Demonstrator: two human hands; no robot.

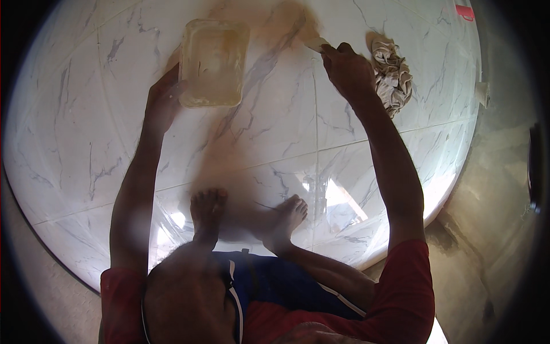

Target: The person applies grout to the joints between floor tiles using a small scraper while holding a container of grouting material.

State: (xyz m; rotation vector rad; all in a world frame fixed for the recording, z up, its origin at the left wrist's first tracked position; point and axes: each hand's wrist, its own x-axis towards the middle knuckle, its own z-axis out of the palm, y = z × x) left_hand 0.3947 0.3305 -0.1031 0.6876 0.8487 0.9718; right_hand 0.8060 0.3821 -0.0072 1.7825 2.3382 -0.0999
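Observation:
My left hand [163,100] grips a pale, translucent rectangular plastic tub [243,66] by its left side, its fingers partly hidden behind the wall. Whitish residue is smeared over the tub's inside. Farther right, my right hand [350,70] pinches a small flat cream-coloured piece, scraper-like in shape [315,44], whose edge points left to the tiles. Just right of that hand lies a crumpled beige cloth [394,80]. Beneath everything are glossy white tiles [275,135] with grey marbling and thin joint lines.
My bare feet [209,209] rest on the tiles close to me. A drab concrete floor [487,229] borders them at the right. A red object [465,12] sits at the far right edge, with a small pale scrap [482,94] nearer. A dark object [534,169] stands at the right rim.

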